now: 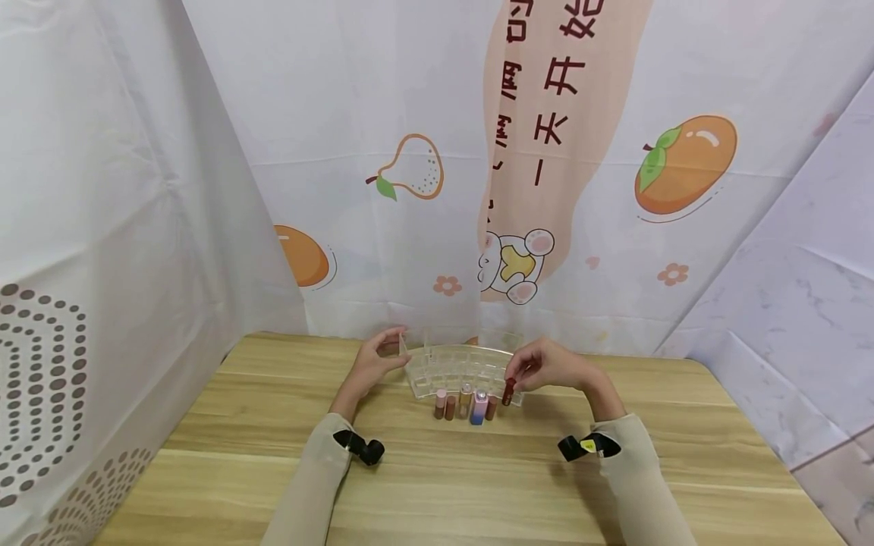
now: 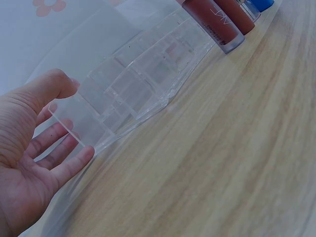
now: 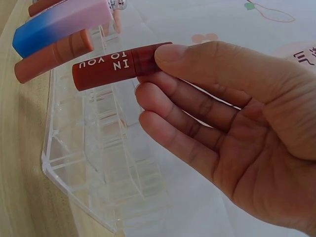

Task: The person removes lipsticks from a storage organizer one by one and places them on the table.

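Note:
A clear acrylic stepped lipstick organizer (image 1: 457, 369) stands on the wooden table. My left hand (image 1: 374, 360) holds its left end, thumb on one side of the side panel and fingers around the other, as the left wrist view shows. My right hand (image 1: 549, 365) pinches a dark red lipstick tube (image 3: 106, 71) between thumb and fingers. That tube is tilted, its lettered end pointing away from the palm, near the organizer's right front corner. Before the organizer several lip tubes stand in a row, among them a pink-and-blue one (image 1: 479, 408) and a brown one (image 3: 52, 57).
The wooden table (image 1: 451, 485) extends toward me and to both sides. Behind it hangs a white printed curtain (image 1: 355, 212) with fruit pictures, close to the organizer's back. A black wrist camera (image 1: 372, 453) sits on the left cuff, another camera (image 1: 570, 449) on the right.

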`<move>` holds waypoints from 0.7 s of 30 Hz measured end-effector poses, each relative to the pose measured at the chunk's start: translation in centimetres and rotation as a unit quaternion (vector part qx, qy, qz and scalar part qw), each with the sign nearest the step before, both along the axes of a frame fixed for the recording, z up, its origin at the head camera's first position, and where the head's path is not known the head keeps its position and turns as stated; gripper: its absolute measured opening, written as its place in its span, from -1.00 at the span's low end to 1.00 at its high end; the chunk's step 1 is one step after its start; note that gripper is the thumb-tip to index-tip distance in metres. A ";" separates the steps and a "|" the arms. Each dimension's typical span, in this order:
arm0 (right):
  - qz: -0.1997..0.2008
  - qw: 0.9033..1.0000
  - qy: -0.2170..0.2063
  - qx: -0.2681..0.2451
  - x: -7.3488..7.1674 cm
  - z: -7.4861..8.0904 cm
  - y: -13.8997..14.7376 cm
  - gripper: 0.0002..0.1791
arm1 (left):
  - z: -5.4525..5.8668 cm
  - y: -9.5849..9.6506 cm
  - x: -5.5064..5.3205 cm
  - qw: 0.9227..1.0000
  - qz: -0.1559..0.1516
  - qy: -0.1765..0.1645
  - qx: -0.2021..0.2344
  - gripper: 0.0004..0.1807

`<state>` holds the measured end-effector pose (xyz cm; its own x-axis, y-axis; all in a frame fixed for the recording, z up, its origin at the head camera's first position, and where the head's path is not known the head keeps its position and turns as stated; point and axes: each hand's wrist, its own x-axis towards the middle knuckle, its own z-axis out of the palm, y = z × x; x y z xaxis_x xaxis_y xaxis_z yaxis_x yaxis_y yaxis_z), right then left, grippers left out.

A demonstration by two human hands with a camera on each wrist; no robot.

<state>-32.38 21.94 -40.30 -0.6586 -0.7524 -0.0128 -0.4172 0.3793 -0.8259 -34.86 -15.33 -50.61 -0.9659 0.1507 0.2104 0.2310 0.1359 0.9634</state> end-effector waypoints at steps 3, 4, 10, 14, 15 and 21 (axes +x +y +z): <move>0.000 1.000 -0.003 -0.004 0.0 -0.1 0.0 -0.85 | 0.0 0.0 0.0 1.000 -0.001 -0.001 -0.002 -0.34; 0.001 1.000 -0.003 -0.006 0.0 -0.2 0.0 -0.84 | 0.0 -0.1 0.0 1.000 -0.002 -0.001 -0.002 -0.34; 0.002 1.000 0.001 -0.008 0.0 -0.6 0.1 -0.84 | -0.1 0.0 -0.2 1.000 -0.005 -0.003 0.003 -0.35; 0.000 1.000 0.001 -0.011 0.1 -0.6 0.1 -0.84 | -0.1 0.0 -0.1 1.000 -0.009 0.000 0.006 -0.34; 0.000 1.000 0.002 -0.011 0.1 -0.6 0.1 -0.84 | 0.0 -0.1 -0.1 1.000 -0.010 0.000 0.006 -0.34; 0.003 1.000 0.012 -0.012 0.1 -0.6 0.2 -0.85 | 0.1 -0.1 0.0 1.000 -0.007 -0.002 0.001 -0.34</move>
<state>-32.31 22.09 -40.91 -0.6538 -0.7564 0.0206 -0.4397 0.3576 -0.8239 -34.88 -15.41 -50.49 -0.9643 0.1645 0.2074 0.2298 0.1308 0.9644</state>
